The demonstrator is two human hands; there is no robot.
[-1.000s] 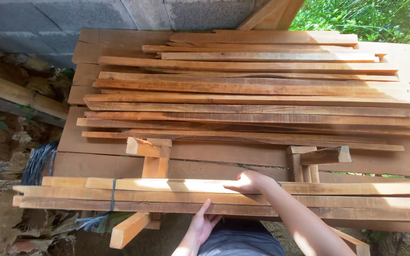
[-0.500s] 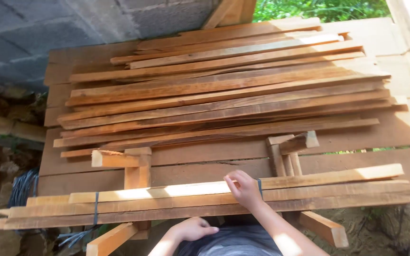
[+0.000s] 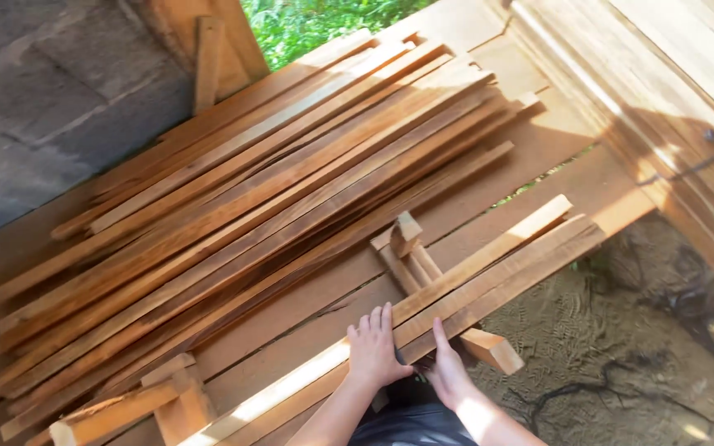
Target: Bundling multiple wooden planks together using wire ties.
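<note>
**Both hands on the front strips**

Here we are looking down on a broad board worktop [image 3: 539, 177], and both hands are planted on the bundle of long wooden strips [image 3: 489, 268] running along its near edge. The left hand [image 3: 373, 351] lies flat on top of the strips, fingers straight and together, palm down, gripping nothing. The right hand [image 3: 446, 370] sits just beside it, thumb up against the edge of the lowest strip, the other fingers hidden beneath, so whether it grips is not clear. The bundle slants from lower left up to the right, its far end near the worktop's edge above the dirt floor [image 3: 621, 363]. Behind it, a big stack of slats [image 3: 266, 190] fans across the boards. A small cluster of short wood blocks [image 3: 402, 244] stands between stack and bundle. A grey block wall [image 3: 43, 99] at left, green foliage [image 3: 307, 21] beyond.
</note>
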